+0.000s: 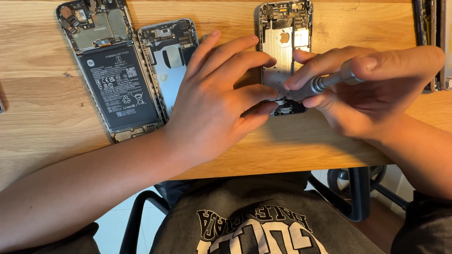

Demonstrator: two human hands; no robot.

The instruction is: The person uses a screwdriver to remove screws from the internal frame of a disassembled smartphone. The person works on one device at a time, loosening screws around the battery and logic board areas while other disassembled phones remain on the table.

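Nearest the desk's point(42, 122) front edge, the left hand point(212, 99) lay fingers-down, pinning the opened silver phone point(285, 51) so it couldn't slide. Its right-hand partner point(372, 89) pinched a small metal screwdriver point(325, 82), tip angled at the phone's lower end. Further left, toward the back edge, lay a black-batteried phone point(115, 80) and a grey back shell point(169, 61), set aside.
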